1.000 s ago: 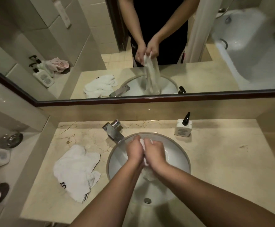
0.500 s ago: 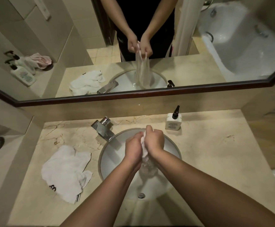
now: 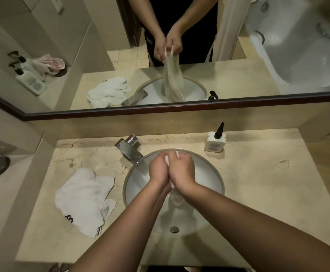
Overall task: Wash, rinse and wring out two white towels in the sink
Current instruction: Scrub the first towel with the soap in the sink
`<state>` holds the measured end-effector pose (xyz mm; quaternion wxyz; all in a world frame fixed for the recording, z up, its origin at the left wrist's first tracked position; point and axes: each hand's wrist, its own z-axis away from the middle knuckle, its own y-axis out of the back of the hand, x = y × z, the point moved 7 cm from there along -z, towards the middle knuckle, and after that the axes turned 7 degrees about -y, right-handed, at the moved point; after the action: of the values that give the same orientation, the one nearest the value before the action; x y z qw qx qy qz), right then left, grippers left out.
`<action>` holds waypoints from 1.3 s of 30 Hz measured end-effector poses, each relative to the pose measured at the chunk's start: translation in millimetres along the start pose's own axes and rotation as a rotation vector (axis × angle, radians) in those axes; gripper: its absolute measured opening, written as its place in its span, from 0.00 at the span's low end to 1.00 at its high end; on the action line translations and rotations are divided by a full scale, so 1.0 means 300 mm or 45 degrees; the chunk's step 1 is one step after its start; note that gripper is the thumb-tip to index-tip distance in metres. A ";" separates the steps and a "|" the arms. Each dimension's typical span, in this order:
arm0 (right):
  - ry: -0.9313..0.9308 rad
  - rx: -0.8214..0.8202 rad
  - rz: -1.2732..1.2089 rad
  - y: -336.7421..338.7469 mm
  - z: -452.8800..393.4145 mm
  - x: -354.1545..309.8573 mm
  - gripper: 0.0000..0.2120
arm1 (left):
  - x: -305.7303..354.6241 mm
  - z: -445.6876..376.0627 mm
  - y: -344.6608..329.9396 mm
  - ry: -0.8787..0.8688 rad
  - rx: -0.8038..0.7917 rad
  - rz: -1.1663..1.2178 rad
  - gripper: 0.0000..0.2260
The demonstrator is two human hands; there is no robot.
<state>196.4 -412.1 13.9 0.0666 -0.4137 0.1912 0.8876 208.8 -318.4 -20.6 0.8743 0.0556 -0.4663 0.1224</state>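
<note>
I hold one wet white towel bunched between both hands over the sink, so whatever runs off it drops into the bowl rather than onto the tabletop. My left hand and right hand are pressed together, each grip closed around the towel's upper part, with little corners of cloth poking out above my knuckles. The rest hangs down in a limp rope below my wrists toward the drain; the mirror shows that hanging length more plainly. I judge this to be scrubbing or squeezing the cloth against itself. The second towel lies crumpled on the tabletop left of the sink, apart from it, waiting near the faucet. A soap bottle stands behind the bowl, within easy reach.
</note>
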 end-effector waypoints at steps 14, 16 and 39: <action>-0.105 0.055 -0.061 0.014 -0.044 -0.007 0.17 | -0.018 0.011 0.005 0.066 -0.019 0.083 0.13; -0.025 -0.070 0.029 -0.041 0.018 0.005 0.16 | -0.026 -0.018 0.041 0.127 0.048 0.099 0.14; -0.126 0.080 -0.099 -0.010 -0.064 -0.016 0.18 | -0.014 0.017 0.018 0.075 0.008 -0.006 0.15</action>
<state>213.8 -416.8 5.5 0.1235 -0.3741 0.1993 0.8973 200.9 -314.8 -21.3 0.8878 0.0559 -0.4398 0.1236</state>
